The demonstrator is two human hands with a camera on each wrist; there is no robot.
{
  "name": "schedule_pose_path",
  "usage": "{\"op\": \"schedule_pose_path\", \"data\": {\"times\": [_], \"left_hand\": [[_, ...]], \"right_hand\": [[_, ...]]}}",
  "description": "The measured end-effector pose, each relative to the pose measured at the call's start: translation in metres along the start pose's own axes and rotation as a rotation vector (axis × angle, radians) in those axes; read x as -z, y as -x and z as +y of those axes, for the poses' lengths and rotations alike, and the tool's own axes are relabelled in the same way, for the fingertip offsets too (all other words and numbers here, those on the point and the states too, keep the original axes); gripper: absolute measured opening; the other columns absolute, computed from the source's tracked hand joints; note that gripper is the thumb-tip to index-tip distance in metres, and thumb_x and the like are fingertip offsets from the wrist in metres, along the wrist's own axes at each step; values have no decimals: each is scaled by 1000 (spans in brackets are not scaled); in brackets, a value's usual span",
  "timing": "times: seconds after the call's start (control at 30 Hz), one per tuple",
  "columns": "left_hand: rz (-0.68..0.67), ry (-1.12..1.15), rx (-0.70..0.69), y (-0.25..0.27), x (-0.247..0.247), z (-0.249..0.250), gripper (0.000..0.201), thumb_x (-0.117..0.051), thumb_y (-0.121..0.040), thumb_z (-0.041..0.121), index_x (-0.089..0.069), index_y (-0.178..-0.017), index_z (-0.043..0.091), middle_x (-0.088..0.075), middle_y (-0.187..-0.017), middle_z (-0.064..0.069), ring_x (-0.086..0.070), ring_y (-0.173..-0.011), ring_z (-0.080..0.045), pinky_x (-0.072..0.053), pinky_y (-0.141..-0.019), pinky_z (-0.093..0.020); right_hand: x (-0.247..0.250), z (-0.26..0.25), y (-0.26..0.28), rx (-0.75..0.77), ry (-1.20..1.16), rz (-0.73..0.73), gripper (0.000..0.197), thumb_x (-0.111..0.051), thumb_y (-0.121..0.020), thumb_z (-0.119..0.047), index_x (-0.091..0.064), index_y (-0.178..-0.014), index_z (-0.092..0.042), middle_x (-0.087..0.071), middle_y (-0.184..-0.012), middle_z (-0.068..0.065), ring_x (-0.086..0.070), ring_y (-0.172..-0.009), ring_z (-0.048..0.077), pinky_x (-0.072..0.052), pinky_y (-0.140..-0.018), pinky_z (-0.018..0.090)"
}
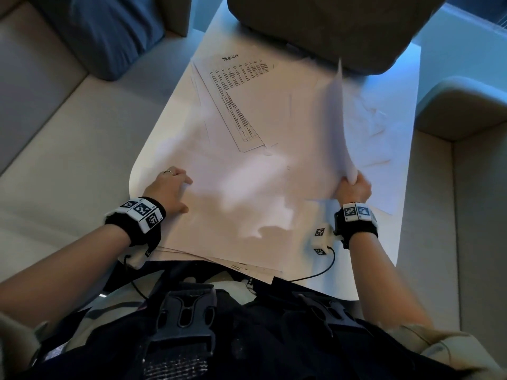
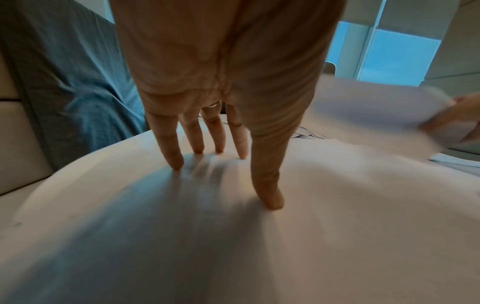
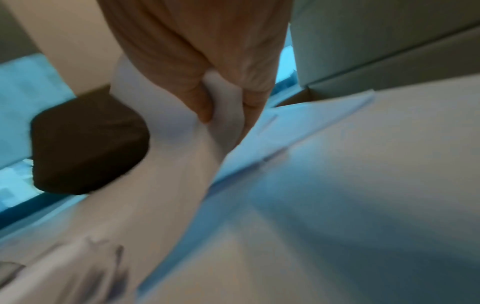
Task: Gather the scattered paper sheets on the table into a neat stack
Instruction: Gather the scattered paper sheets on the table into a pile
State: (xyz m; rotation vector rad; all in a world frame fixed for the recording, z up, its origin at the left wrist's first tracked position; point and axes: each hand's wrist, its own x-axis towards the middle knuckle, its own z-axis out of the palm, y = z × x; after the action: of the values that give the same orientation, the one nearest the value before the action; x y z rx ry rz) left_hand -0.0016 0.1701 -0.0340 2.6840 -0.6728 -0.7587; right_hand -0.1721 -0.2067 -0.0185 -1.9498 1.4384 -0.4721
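White paper sheets [image 1: 241, 187] lie overlapped across the white table [image 1: 406, 111]. A printed sheet with a list [image 1: 236, 86] lies at the far middle. My left hand [image 1: 171, 189] rests on the near-left sheets, its straight fingers [image 2: 174, 158] pressing the paper [image 2: 259, 236] flat. My right hand [image 1: 355, 187] pinches the near corner of a lifted sheet [image 1: 336, 116] that stands curved on edge above the table. In the right wrist view thumb and fingers [image 3: 205, 109] grip that sheet [image 3: 168, 127]. More sheets [image 1: 375, 124] lie flat at the right.
A beige cushion [image 1: 329, 28] overhangs the table's far edge. A blue pillow [image 1: 109, 31] lies on the sofa [image 1: 55, 133] at the left. Another sofa arm [image 1: 466, 111] stands at the right. Some sheets [image 1: 247, 266] jut over the near edge by my body.
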Motion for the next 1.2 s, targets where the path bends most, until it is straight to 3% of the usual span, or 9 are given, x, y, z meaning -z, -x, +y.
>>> {"op": "schedule_pose_path", "data": {"times": [0.13, 0.23, 0.3, 0.43, 0.57, 0.63, 0.8, 1.0, 1.2], "left_hand": [[-15, -3, -24, -1, 3, 0, 64, -82, -65, 20, -56, -123, 20, -36, -139, -1, -39, -127, -22, -39, -103, -36], [32, 111, -33, -2, 9, 4, 51, -78, -71, 19, -60, -118, 15, -46, -133, -9, -49, -118, -27, -38, -100, -33], [135, 243, -28, -1, 16, 11, 39, -72, -79, 19, -62, -116, 13, -53, -128, -12, -54, -112, -29, -39, -96, -32], [333, 498, 69, -7, 36, 22, 25, -56, -91, 33, -64, -108, 17, -65, -113, -9, -61, -104, -27, -44, -93, -32], [348, 862, 156, -15, 46, 29, 36, -40, -93, 50, -56, -103, 20, -66, -106, -3, -67, -93, -25, -54, -81, -44], [280, 866, 209, -17, 42, 29, 39, -46, -94, 47, -52, -115, 14, -60, -121, -8, -65, -95, -26, -54, -77, -41], [104, 491, 204, -13, 23, 22, 82, -68, -73, 55, -41, -136, 9, -48, -136, -8, -48, -123, -29, -39, -103, -40], [212, 377, 256, -8, 16, 12, 64, -78, -73, 23, -50, -129, 11, -59, -124, -12, -54, -113, -30, -45, -94, -37], [163, 183, 253, -4, 11, -6, 39, -73, -75, 25, -58, -103, 2, -63, -101, -20, -57, -99, -38, -44, -75, -35]], "right_hand": [[24, -16, 10, 134, -209, 215, 7, -56, -82, -10, -52, -78, -6, -48, -66, 0, -46, -68, 19, -44, -62, 33], [43, -29, 22, 120, -513, 192, 26, -66, -76, -15, -54, -99, -17, -61, -91, 0, -58, -83, 19, -53, -74, 28], [50, -33, 35, 83, -627, 46, 42, -74, -75, -13, -55, -111, -22, -64, -107, 4, -62, -94, 20, -55, -79, 28], [47, -27, 70, 22, -505, -290, 46, -77, -75, -8, -57, -116, -10, -66, -97, 5, -65, -81, 17, -57, -65, 21], [32, -8, 88, -42, -300, -533, 48, -85, -64, -11, -64, -108, -10, -71, -97, 10, -69, -84, 26, -59, -69, 37], [28, -3, 92, -41, -206, -670, 49, -87, -61, -10, -65, -104, -12, -71, -96, 9, -69, -88, 28, -58, -73, 41], [23, -8, 97, 114, -45, -941, 44, -86, -63, -10, -67, -102, -15, -70, -90, 0, -66, -84, 15, -53, -76, 30], [7, -8, 76, 193, 109, -910, 39, -82, -71, -20, -63, -105, -16, -65, -91, -2, -61, -82, 14, -51, -78, 31], [3, -3, 16, 185, 270, -471, 29, -69, -84, -24, -65, -110, -10, -62, -110, 4, -58, -100, 19, -42, -88, 25]]}}
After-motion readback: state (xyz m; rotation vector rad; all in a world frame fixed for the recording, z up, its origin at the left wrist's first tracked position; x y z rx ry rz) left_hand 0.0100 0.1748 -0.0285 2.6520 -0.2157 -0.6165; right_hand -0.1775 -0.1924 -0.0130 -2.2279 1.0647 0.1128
